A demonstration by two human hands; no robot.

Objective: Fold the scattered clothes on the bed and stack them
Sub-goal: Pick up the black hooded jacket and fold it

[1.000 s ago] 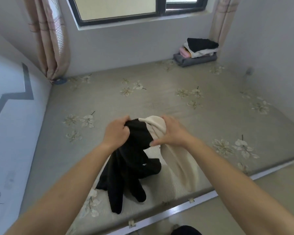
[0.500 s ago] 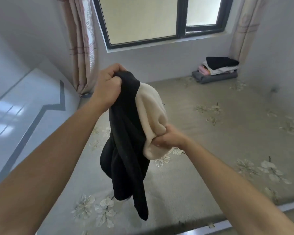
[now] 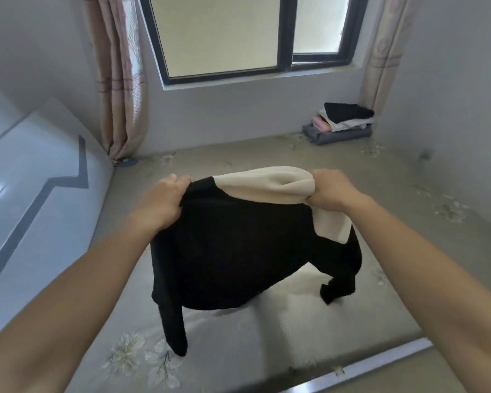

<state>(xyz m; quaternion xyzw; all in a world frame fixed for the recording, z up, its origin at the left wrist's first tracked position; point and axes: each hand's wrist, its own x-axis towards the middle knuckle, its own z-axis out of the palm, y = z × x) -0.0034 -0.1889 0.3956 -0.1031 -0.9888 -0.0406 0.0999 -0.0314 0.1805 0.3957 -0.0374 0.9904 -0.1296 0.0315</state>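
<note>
- Your left hand has its grip clenched on the black upper edge of the sweater, with the fingers curled over the top of the cloth.
- Your right hand has its grip clenched on the cream part of the same sweater, which bunches into folds at your fist.
- You hold the sweater up in the air between both hands, spread sideways above the bed.
- The black body hangs down from your hands. A cream band runs along the top right and down below your right wrist.
- One black sleeve dangles at the lower left, above a flower printed on the sheet. Another hangs at the lower right. You cannot tell whether either tip touches the bed.
- A stack of folded clothes sits on the far right corner of the bed, against the wall and well apart from the sweater. Grey is at the bottom, pink and white are in the middle, and black is on top.
- A dark-framed window is in the wall behind, with a curtain at its left side.
</note>
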